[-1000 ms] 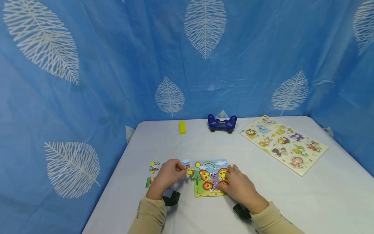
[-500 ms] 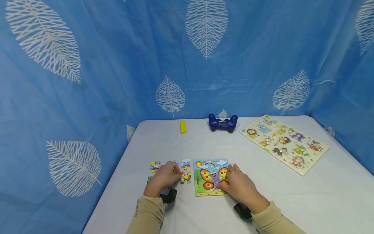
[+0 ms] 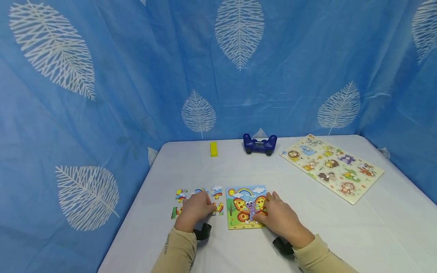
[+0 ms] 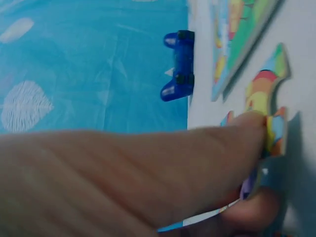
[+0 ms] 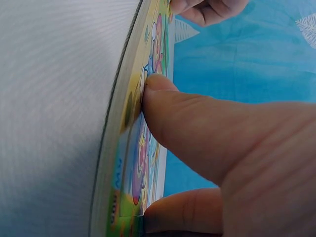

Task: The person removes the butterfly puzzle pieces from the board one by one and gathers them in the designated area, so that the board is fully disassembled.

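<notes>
My left hand [image 3: 196,210] is over the loose jigsaw pieces left of the butterfly puzzle board [image 3: 239,206]. In the left wrist view its thumb and a finger pinch a yellow and red puzzle piece [image 4: 259,96], which is seen nearly edge-on; the thumb covers part of it. Another loose puzzle piece [image 3: 220,207] shows just right of the fingertips. My right hand [image 3: 281,216] rests on the board's right side. In the right wrist view its thumb presses the printed face, and a finger touches the board [image 5: 121,163] further along.
Several loose pieces lie to the left, including a sun piece [image 3: 181,194] and a cloud piece [image 3: 216,189]. Behind are a yellow block [image 3: 213,149] and a blue game controller [image 3: 260,145]. An animal puzzle board [image 3: 331,167] lies at the right on the white table [image 3: 246,250].
My left hand has moved left from the board's left edge, with the piece there now among the loose ones, and then slightly back right. The right hand has stayed on the board.
</notes>
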The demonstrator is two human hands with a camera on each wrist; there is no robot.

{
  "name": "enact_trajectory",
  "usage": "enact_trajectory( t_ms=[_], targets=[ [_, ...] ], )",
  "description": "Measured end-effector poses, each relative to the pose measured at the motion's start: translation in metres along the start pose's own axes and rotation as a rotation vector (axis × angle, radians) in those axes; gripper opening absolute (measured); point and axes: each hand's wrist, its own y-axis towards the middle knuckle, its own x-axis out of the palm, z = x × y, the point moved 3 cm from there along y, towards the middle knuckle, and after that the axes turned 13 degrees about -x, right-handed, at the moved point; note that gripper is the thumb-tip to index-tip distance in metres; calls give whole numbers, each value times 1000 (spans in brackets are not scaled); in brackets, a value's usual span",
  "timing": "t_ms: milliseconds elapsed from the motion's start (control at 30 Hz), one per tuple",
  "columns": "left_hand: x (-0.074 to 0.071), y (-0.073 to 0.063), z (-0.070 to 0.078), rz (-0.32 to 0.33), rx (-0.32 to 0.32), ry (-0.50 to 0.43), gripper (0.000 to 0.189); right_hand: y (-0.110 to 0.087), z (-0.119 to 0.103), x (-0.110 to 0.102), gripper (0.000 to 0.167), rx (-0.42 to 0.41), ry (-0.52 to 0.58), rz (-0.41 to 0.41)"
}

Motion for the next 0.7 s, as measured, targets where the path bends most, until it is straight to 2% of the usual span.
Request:
enact_trajectory(
  t_ms=[167, 333, 400, 567, 700],
  targets=[
    [5, -4, 6, 87, -9, 93, 45, 0, -1, -1, 42, 1, -3, -2],
    [6, -10, 12, 181, 11, 175, 38, 0, 1, 0, 43, 0, -5, 3],
    [7, -10, 13, 196, -2, 199, 35, 0, 1, 0, 42, 0, 0, 3],
    [8, -8, 13, 183, -49, 217, 36, -1, 1, 2, 42, -7, 4, 12],
    [7, -8, 12, 183, -39, 188, 37, -1, 1, 2, 44, -18, -1, 23]
  ],
)
